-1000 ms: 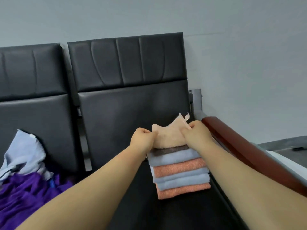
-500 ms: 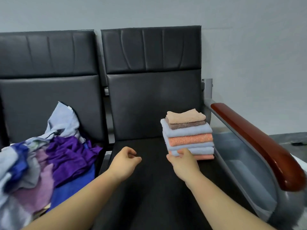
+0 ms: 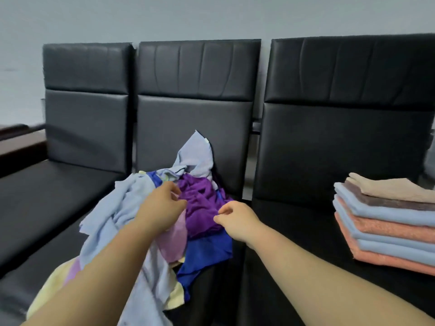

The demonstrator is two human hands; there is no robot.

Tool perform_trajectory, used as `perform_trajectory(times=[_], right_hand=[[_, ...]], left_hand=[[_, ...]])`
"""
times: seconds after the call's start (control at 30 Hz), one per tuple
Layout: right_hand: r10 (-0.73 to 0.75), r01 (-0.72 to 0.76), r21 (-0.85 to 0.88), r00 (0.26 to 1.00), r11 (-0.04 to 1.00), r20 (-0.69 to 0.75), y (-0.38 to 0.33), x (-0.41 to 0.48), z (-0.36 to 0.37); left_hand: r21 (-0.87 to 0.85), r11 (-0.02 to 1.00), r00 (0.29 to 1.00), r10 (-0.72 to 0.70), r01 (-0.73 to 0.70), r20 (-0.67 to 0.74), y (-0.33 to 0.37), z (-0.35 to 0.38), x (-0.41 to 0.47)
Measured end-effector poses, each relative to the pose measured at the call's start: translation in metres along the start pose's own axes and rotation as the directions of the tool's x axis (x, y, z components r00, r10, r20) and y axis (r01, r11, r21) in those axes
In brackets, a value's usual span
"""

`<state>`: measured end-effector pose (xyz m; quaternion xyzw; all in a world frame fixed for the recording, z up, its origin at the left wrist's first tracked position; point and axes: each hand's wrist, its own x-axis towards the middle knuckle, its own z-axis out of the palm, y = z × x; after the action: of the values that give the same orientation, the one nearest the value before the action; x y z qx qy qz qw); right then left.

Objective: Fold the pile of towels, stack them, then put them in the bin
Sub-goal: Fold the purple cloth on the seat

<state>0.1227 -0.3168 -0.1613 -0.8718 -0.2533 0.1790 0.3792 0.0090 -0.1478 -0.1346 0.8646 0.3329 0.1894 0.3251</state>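
Note:
A loose pile of unfolded towels (image 3: 164, 231) in light blue, purple, royal blue, pink and pale yellow lies on the middle seat. My left hand (image 3: 162, 208) hovers over the purple towel (image 3: 200, 208), its fingers loosely curled and holding nothing. My right hand (image 3: 235, 220) is at the purple towel's right edge with thumb and forefinger slightly apart; I see nothing held in it. On the right seat stands a neat stack of folded towels (image 3: 386, 222), with a beige one on top and brown, light blue and orange ones below. No bin is in view.
Three black padded seats (image 3: 329, 149) stand in a row against a grey wall. The left seat (image 3: 47, 196) is bare. A dark wooden armrest (image 3: 16, 137) shows at the far left edge.
My view has swung left from the folded stack to the unfolded pile. Both hands left the stack and moved over the purple towel.

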Motion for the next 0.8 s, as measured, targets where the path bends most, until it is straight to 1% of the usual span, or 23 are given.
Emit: perform_trajectory(times=[0.03, 0.1, 0.2, 0.23, 0.27, 0.33, 0.37, 0.4, 0.43, 0.5, 0.57, 0.63, 0.7, 0.73, 0.77, 0.8], right_hand=[[-0.006, 0.006, -0.022, 1.000, 1.000, 0.013, -0.010, 0.015, 0.014], [0.029, -0.027, -0.109, 0.999, 0.994, 0.020, -0.019, 0.040, 0.034], [0.148, -0.142, -0.258, 0.989, 0.956, 0.002, -0.013, 0.074, 0.060], [0.160, -0.150, -0.326, 0.987, 0.933, 0.004, -0.009, 0.083, 0.065], [0.163, -0.143, -0.384, 0.986, 0.912, 0.020, -0.005, 0.091, 0.068], [0.111, -0.060, -0.455, 0.990, 0.888, 0.087, -0.011, 0.095, 0.059], [0.077, -0.026, -0.424, 0.992, 0.905, 0.102, -0.016, 0.092, 0.048], [0.041, -0.008, -0.335, 0.995, 0.942, 0.092, -0.021, 0.088, 0.033], [-0.008, 0.022, -0.209, 0.998, 0.978, 0.065, -0.026, 0.083, 0.019], [-0.083, 0.082, 0.025, 0.997, 0.996, 0.011, -0.036, 0.064, -0.019], [-0.140, 0.127, 0.254, 0.990, 0.959, 0.034, -0.047, 0.043, -0.055], [-0.160, 0.130, 0.466, 0.987, 0.875, 0.026, -0.055, 0.023, -0.085], [-0.159, 0.129, 0.578, 0.987, 0.806, 0.002, -0.060, 0.003, -0.107], [-0.154, 0.128, 0.614, 0.988, 0.779, -0.011, -0.060, -0.009, -0.117], [-0.149, 0.124, 0.642, 0.989, 0.757, -0.015, -0.059, -0.018, -0.122], [-0.136, 0.113, 0.657, 0.991, 0.745, -0.016, -0.055, -0.026, -0.128]], left_hand=[[-0.025, 1.000, 1.000, -0.008, 0.007, -0.029, -0.011, -0.010, 0.007], [-0.072, 0.997, 0.999, -0.015, 0.011, -0.052, -0.023, -0.018, 0.019], [-0.102, 0.995, 1.000, 0.009, -0.011, -0.017, -0.033, -0.015, 0.029], [-0.109, 0.994, 1.000, 0.020, -0.021, -0.004, -0.034, -0.012, 0.032], [-0.119, 0.993, 1.000, 0.026, -0.025, 0.005, -0.036, -0.009, 0.036], [-0.127, 0.992, 0.999, 0.031, -0.027, 0.029, -0.036, -0.005, 0.042], [-0.129, 0.991, 0.999, 0.039, -0.034, 0.037, -0.035, -0.005, 0.043], [-0.137, 0.990, 0.998, 0.047, -0.040, 0.048, -0.034, -0.002, 0.045], [-0.151, 0.987, 0.997, 0.057, -0.047, 0.058, -0.032, -0.002, 0.046], [-0.216, 0.973, 0.990, 0.107, -0.084, 0.097, -0.025, 0.004, 0.043], [-0.311, 0.936, 0.965, 0.219, -0.167, 0.142, -0.016, 0.010, 0.038], [-0.327, 0.916, 0.940, 0.299, -0.233, 0.167, -0.005, 0.018, 0.032], [-0.324, 0.912, 0.923, 0.328, -0.252, 0.204, 0.010, 0.025, 0.021], [-0.398, 0.887, 0.911, 0.343, -0.234, 0.230, 0.023, 0.030, 0.013], [-0.510, 0.840, 0.894, 0.359, -0.185, 0.268, 0.033, 0.035, 0.006], [-0.615, 0.782, 0.869, 0.372, -0.104, 0.326, 0.042, 0.042, -0.001]])
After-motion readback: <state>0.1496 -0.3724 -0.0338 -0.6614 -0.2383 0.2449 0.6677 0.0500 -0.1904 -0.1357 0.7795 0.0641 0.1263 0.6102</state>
